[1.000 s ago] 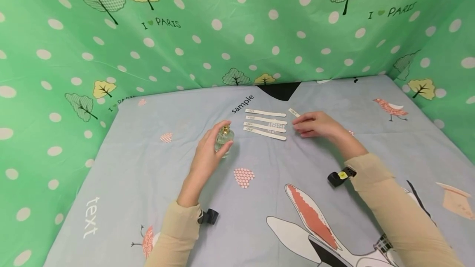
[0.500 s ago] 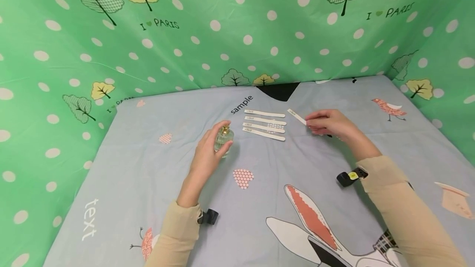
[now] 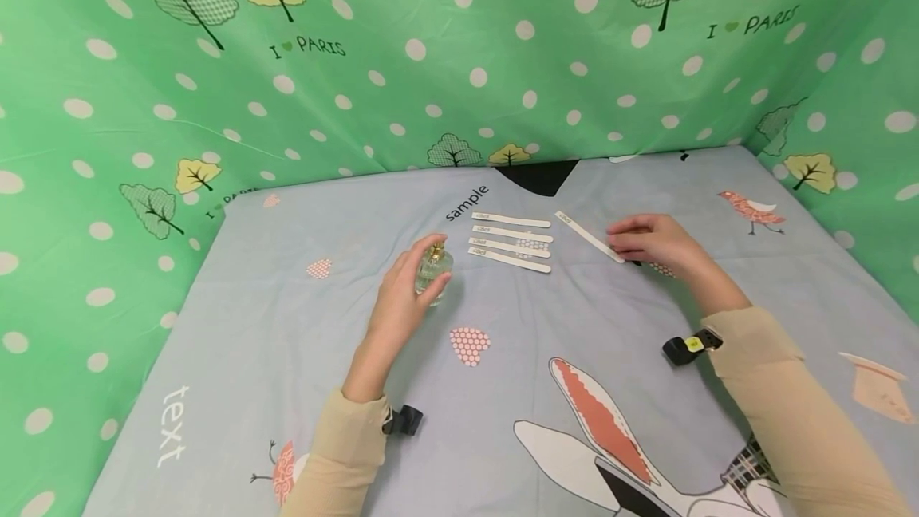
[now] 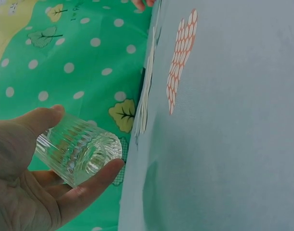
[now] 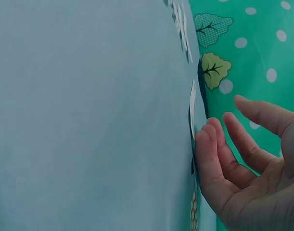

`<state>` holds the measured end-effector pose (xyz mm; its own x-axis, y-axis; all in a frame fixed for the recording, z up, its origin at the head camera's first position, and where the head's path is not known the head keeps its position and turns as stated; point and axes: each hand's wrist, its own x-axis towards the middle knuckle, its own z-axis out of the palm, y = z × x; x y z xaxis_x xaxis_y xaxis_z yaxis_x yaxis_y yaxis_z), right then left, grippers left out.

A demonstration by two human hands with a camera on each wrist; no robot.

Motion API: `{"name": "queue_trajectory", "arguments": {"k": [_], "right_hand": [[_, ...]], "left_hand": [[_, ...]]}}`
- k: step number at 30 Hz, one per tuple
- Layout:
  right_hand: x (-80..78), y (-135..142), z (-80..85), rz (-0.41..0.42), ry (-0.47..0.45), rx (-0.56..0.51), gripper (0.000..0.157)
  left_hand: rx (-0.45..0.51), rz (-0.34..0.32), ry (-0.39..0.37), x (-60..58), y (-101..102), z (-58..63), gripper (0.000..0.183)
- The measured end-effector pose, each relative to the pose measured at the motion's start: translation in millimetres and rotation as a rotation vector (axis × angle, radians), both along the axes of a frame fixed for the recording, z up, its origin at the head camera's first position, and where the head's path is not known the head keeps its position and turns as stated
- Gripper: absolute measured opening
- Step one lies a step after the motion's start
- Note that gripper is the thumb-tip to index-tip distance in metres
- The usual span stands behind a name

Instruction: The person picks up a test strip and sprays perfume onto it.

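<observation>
My left hand (image 3: 393, 301) grips a clear ribbed glass spray bottle (image 3: 434, 271) with a gold neck, holding it off the cloth. Its base faces the camera in the left wrist view, where thumb and fingers curl round the glass (image 4: 84, 149). Several white paper strips (image 3: 511, 220) with small print at one end lie side by side to the right of the bottle. Farther right, a single strip (image 3: 589, 237) lies slanted. Beside its lower end is my right hand (image 3: 655, 243), thumb apart from the fingers and nothing held, as the right wrist view shows.
A grey-blue printed cloth (image 3: 323, 333) covers the table. Green polka-dot curtains (image 3: 402, 102) rise behind it and at both sides. Black wrist cameras (image 3: 408, 420) are strapped at both cuffs.
My right hand has moved rightward along the single strip to its lower end, leaving the strip in full view. The left hand and bottle stay in place.
</observation>
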<state>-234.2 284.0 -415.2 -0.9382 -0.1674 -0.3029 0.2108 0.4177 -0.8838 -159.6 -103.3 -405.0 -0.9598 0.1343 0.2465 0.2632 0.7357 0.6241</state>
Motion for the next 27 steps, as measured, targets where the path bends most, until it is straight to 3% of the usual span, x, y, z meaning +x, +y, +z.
{"name": "queue_trajectory", "arguments": {"k": [7,18,27], "right_hand": [[0.8,5.6,-6.1,0.008,0.041,0.098,0.051],[-7.8,2.2,-5.3,0.132,0.130,0.346,0.046],[-9.2,-5.8,-8.2,0.114,0.193,0.437,0.034]], "left_hand": [[0.004,0.004,-0.005,0.6,1.1,-1.5,0.056],[-0.009,-0.002,0.002,0.6,-0.1,2.7,0.055],[-0.001,-0.007,0.000,1.7,0.1,3.7,0.055]]}}
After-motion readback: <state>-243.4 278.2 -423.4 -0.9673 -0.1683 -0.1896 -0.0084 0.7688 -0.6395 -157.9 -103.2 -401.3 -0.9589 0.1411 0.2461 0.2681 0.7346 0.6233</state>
